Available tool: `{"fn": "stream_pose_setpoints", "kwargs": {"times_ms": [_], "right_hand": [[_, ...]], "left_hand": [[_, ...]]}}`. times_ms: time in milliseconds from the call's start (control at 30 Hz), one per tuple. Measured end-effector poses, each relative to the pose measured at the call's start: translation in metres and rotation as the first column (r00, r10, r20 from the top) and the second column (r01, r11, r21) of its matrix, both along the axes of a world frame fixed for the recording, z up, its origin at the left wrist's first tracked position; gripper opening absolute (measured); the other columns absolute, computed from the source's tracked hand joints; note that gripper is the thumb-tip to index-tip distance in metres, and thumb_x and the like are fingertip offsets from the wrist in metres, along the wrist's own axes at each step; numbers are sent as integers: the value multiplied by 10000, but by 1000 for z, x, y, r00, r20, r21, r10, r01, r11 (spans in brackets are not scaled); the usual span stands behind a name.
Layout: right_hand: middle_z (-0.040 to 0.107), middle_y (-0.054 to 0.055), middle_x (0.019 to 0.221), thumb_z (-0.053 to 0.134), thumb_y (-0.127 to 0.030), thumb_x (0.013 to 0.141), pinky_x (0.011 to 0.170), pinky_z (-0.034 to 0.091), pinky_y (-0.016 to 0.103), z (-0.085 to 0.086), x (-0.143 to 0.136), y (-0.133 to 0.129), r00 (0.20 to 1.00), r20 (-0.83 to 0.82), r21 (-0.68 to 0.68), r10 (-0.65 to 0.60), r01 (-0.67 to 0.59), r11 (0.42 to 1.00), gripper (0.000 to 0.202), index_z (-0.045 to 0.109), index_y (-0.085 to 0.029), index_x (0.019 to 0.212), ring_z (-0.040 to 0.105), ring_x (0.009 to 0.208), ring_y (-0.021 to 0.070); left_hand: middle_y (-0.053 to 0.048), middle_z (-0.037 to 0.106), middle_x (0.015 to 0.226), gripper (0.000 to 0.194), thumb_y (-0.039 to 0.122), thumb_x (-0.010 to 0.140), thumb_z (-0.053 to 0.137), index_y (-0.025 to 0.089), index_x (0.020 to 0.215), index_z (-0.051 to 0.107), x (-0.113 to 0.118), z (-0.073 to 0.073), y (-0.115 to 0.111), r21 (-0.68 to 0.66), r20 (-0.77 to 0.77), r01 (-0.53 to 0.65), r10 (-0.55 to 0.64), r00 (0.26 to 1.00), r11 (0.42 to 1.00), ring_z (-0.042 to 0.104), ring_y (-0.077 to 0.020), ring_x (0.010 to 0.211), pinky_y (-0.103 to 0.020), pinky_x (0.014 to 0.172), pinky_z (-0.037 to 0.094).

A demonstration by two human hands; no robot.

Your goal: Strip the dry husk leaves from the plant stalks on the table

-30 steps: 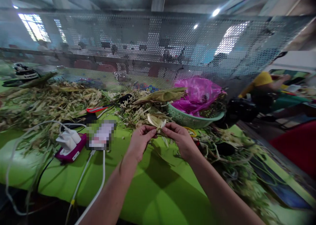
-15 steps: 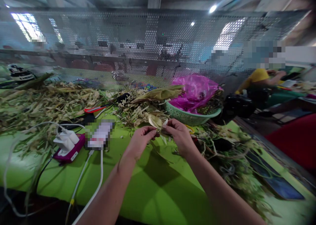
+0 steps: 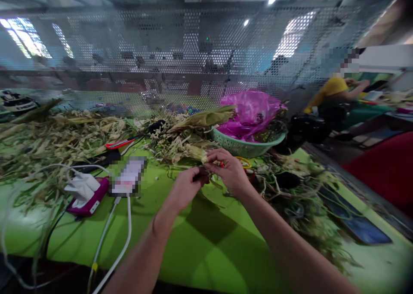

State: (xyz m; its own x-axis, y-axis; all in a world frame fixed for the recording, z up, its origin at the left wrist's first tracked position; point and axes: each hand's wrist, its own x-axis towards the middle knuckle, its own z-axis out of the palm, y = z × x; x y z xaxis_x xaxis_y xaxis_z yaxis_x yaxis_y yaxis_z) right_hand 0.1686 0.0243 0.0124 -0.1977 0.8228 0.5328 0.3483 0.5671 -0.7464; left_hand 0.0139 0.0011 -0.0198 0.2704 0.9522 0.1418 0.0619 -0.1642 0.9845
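Note:
Both hands meet over the green table [image 3: 180,242], in front of a heap of dry husk scraps [image 3: 180,143]. My left hand [image 3: 190,184] has its fingers closed on the lower end of a pale dried husk piece [image 3: 197,153]. My right hand [image 3: 227,169] pinches the same piece from the right, close to the left fingertips. The fingers hide much of the husk between them. A thin strip hangs below the hands, above their shadow.
A green basket [image 3: 248,150] with a pink plastic bag [image 3: 251,113] stands behind my right hand. Left are a phone [image 3: 129,175], a purple power strip [image 3: 90,199], cables and a red cutter [image 3: 120,144]. Tangled strips [image 3: 309,212] lie right. A person in yellow [image 3: 335,89] sits beyond.
The view has shifted slightly. My right fingers have moved over the husk piece, and its broad pale face no longer shows. My left fingers have curled more beneath it.

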Motion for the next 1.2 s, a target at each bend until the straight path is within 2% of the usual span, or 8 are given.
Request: {"fn": "stream_pose_setpoints", "kwargs": {"times_ms": [133,233,433,567,733,833,1033,1200], "right_hand": [[659,59,985,657,-273,794,898,424,376,9,3,-4,992,52,111,-116,110,988,99,673,-224,879,577,989,228],[652,61,955,643,-262,804,857,434,366,15,2,-10,977,73,163,-201,187,969,101,656,-221,894,569,954,229],[667,38,794,627,-227,800,743,422,332,11,-14,-21,971,233,111,-54,28,993,26,619,-213,780,573,779,201],[665,45,809,646,-221,773,725,386,323,3,-22,-24,900,406,222,-157,70,973,68,581,-203,784,549,772,206],[642,54,776,637,-261,762,699,343,329,-3,-23,-25,760,535,358,-368,191,914,112,540,-207,779,535,786,227],[645,68,773,594,-219,777,702,335,340,-4,-23,-26,711,559,412,-425,207,887,55,541,-206,770,539,803,238],[636,56,739,526,-169,820,694,354,319,-3,-23,-24,736,574,390,-359,139,910,77,546,-200,753,544,745,211],[636,47,739,469,-195,899,650,349,296,4,-17,-23,744,607,312,-278,99,945,117,546,-203,811,552,687,187]], "left_hand": [[-58,673,797,206,297,728,679,142,862,661,-1,4,-1,-153,194,-45,75,978,987,557,-135,701,-256,677,419],[-78,691,899,294,319,680,739,149,908,667,-3,9,-1,-241,360,-100,185,914,965,595,-148,755,-267,707,431],[-73,702,974,227,298,691,736,180,882,704,-5,8,1,-346,514,-105,282,810,932,615,-160,863,-248,715,446],[-36,701,880,205,221,648,754,165,833,685,-3,9,0,-339,614,-58,268,742,939,621,-135,836,-230,750,463],[-2,684,782,317,197,576,805,166,827,613,0,12,-4,-364,577,-117,322,750,924,612,-118,730,-254,735,483],[-2,683,760,323,195,560,810,160,803,600,1,13,-4,-335,546,-156,326,772,929,611,-123,721,-269,745,481],[-31,702,813,291,263,605,789,149,848,676,0,11,2,-222,489,-207,292,822,953,609,-140,776,-279,795,462],[-40,702,815,261,316,649,758,156,847,697,-5,10,4,-197,440,-248,312,842,949,587,-144,736,-265,715,453]]}}
